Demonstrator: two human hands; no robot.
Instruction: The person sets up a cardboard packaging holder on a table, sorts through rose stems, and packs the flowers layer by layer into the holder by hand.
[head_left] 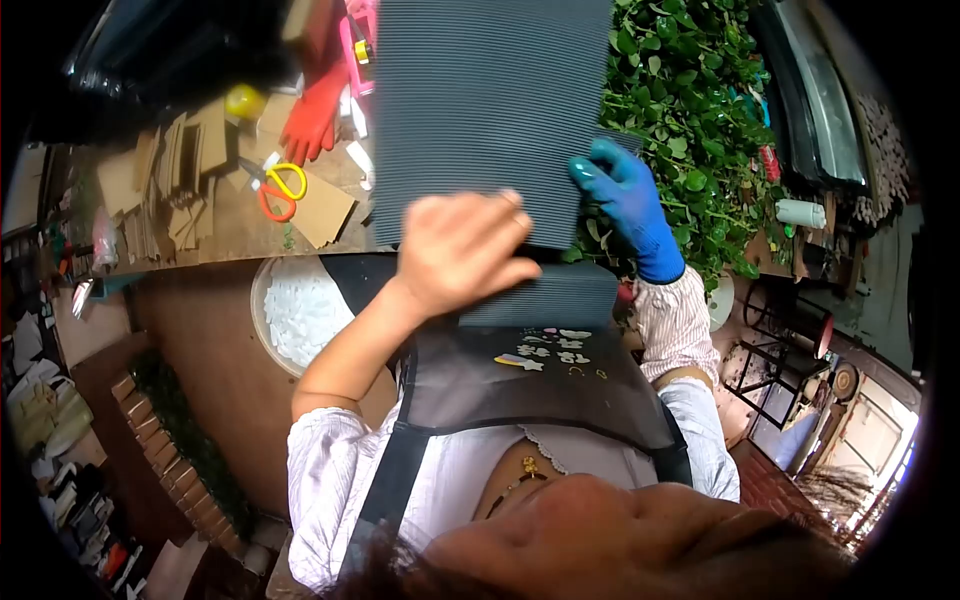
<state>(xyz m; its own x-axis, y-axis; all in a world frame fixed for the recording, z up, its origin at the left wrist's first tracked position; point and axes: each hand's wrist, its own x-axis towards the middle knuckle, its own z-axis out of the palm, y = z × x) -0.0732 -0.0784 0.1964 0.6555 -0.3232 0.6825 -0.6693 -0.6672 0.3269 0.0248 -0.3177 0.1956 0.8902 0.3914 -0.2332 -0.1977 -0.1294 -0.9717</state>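
A dark grey ribbed sheet point(480, 110) spans the table in front of me and reaches its near edge. My left hand point(460, 245), bare and a little blurred, is over the sheet's lower edge. Its fingers are loosely bent, and the thumb is apart from them. My right hand point(630, 205) wears a blue glove with a shiny coated palm and fingertips. Its thumb and fingers close on the sheet's right edge. Another ribbed piece point(540, 295) shows below the table edge, over my dark apron point(540, 375); whether it joins the sheet above cannot be told.
Leafy green stems point(680, 130) are heaped to the right. Scissors point(280, 190) with yellow and orange handles, a red glove point(315, 115) and cardboard pieces point(200, 150) lie on the left. A round tub point(300, 315) of white pieces stands below the table. A chair point(775, 350) is at right.
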